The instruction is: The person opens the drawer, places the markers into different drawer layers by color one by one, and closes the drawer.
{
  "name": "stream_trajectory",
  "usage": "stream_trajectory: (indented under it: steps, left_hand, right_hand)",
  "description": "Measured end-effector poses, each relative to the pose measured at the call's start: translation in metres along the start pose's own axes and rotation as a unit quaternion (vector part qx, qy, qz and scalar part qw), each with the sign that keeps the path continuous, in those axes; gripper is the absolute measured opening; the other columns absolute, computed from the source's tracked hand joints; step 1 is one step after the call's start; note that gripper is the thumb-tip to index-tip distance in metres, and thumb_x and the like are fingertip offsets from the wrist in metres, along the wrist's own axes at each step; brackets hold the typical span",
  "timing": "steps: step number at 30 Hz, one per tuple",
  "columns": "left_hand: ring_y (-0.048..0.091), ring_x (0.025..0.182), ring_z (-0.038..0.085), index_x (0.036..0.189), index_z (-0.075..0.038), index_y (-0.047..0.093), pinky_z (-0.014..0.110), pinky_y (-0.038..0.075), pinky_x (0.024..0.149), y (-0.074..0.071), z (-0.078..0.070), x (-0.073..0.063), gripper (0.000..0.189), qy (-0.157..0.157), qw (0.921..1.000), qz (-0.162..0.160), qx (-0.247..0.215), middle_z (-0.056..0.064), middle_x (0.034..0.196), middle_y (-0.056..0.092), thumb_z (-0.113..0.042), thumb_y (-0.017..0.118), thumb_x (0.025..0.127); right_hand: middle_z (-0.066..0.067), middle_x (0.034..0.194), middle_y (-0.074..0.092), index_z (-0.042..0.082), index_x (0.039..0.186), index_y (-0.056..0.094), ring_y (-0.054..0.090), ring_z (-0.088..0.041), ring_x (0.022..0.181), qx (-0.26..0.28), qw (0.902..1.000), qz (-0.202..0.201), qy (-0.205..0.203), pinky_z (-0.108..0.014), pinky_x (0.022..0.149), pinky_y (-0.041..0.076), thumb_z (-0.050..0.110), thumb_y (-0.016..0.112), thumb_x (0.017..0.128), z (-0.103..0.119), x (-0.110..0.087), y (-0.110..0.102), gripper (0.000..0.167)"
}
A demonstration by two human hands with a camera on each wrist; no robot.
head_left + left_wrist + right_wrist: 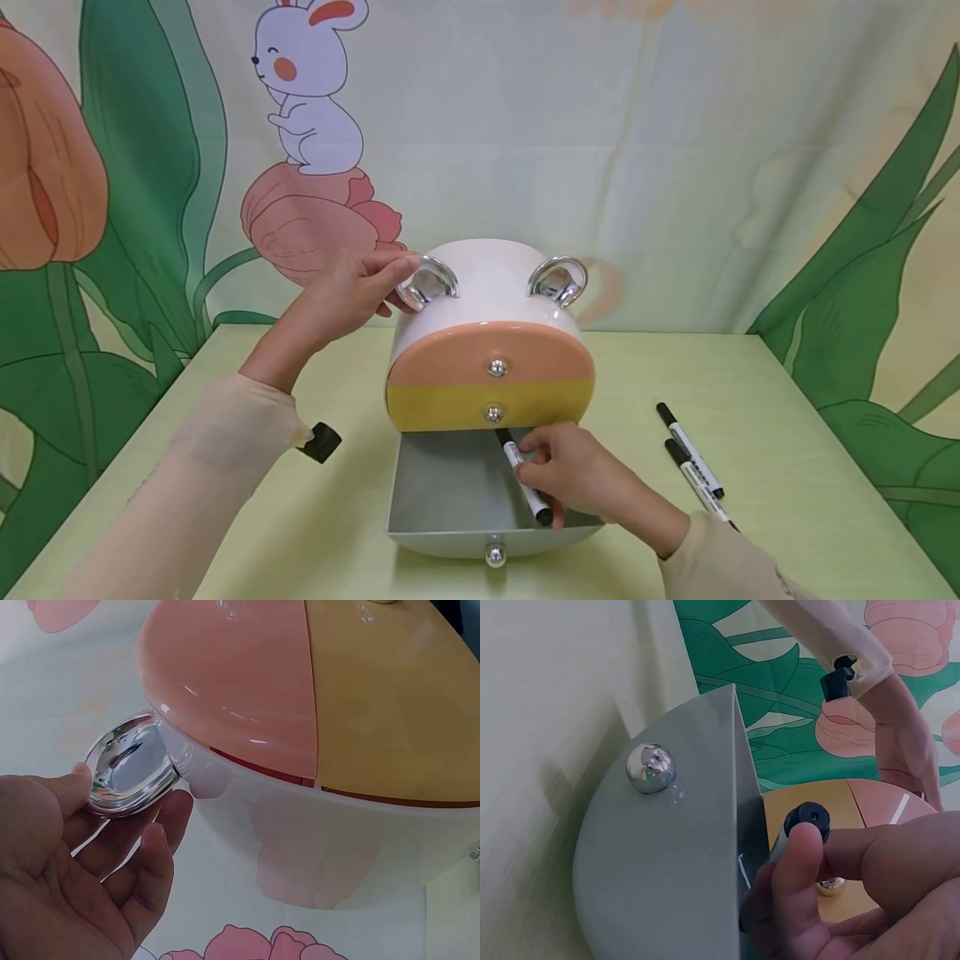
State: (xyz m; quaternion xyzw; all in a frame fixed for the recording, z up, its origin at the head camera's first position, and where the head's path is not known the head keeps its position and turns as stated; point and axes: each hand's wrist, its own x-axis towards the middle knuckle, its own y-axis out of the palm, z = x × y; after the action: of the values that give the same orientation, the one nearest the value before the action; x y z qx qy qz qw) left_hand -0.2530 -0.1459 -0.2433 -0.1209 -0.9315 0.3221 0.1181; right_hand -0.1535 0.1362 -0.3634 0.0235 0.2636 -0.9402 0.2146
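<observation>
A rounded white storage box (491,275) with an orange upper drawer front (450,354) and a yellow one (442,404) stands on the table. Its grey bottom drawer (442,483) is pulled out towards me. My left hand (348,287) holds the left silver ear-shaped ring (131,761) between thumb and fingers. Over the open drawer, my right hand (577,471) pinches a white marker (527,483) with black ends. It slants, one black end (808,817) towards me. Inside the drawer, part of the floor is hidden by this hand.
Two more black-and-white markers, a farther one (690,450) and a nearer one (697,479), lie on the table (637,367) to the right. A second silver ring (558,279) sits on the box's right side. Behind hangs a printed cloth (480,125) with a rabbit and flowers.
</observation>
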Motion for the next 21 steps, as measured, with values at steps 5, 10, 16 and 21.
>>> stream_trajectory:
  steps: [5, 10, 16, 21]
  left_hand:
    - [0.067, 0.099, 0.032, 0.139, -0.012, 0.067, 0.04, 0.055, 0.089, 0.0, 0.0, 0.0, 0.047, -0.004, 1.0, 0.0, 0.002, 0.012, 0.101, 0.075, -0.044, 0.054, 0.108]
    - [0.067, 0.097, 0.027, 0.14, -0.012, 0.066, 0.04, 0.055, 0.089, 0.0, -0.001, 0.0, 0.047, -0.006, 1.0, 0.002, 0.005, 0.012, 0.102, 0.075, -0.044, 0.053, 0.108]
    - [0.067, 0.097, 0.028, 0.14, -0.012, 0.067, 0.039, 0.055, 0.089, 0.0, 0.0, 0.0, 0.046, -0.006, 1.0, 0.001, 0.007, 0.012, 0.103, 0.075, -0.044, 0.053, 0.108]
    - [0.067, 0.098, 0.028, 0.14, -0.013, 0.066, 0.04, 0.055, 0.089, 0.0, -0.001, 0.0, 0.047, -0.008, 0.9999, 0.0, 0.008, 0.012, 0.103, 0.075, -0.044, 0.053, 0.108]
  right_hand:
    - [-0.008, 0.068, 0.061, -0.007, 0.11, 0.061, 0.053, -0.012, 0.036, 0.015, 0.9999, -0.004, 0.0, -0.025, 0.038, 0.046, 0.002, 0.065, 0.095, -0.001, 0.006, 0.007, 0.018]
    - [-0.01, 0.068, 0.059, -0.003, 0.104, 0.058, 0.053, -0.014, 0.037, 0.027, 0.9995, -0.012, 0.009, -0.028, 0.038, 0.048, 0.001, 0.066, 0.095, -0.001, 0.008, 0.012, 0.012]
    - [-0.009, 0.064, 0.059, -0.001, 0.102, 0.058, 0.052, -0.013, 0.036, 0.025, 0.9994, -0.017, 0.018, -0.026, 0.04, 0.047, -0.001, 0.063, 0.093, 0.0, 0.009, 0.017, 0.01]
    - [-0.01, 0.063, 0.06, 0.0, 0.102, 0.059, 0.053, -0.014, 0.037, 0.018, 0.9992, -0.014, 0.034, -0.026, 0.041, 0.048, 0.0, 0.064, 0.094, 0.001, 0.012, 0.02, 0.01]
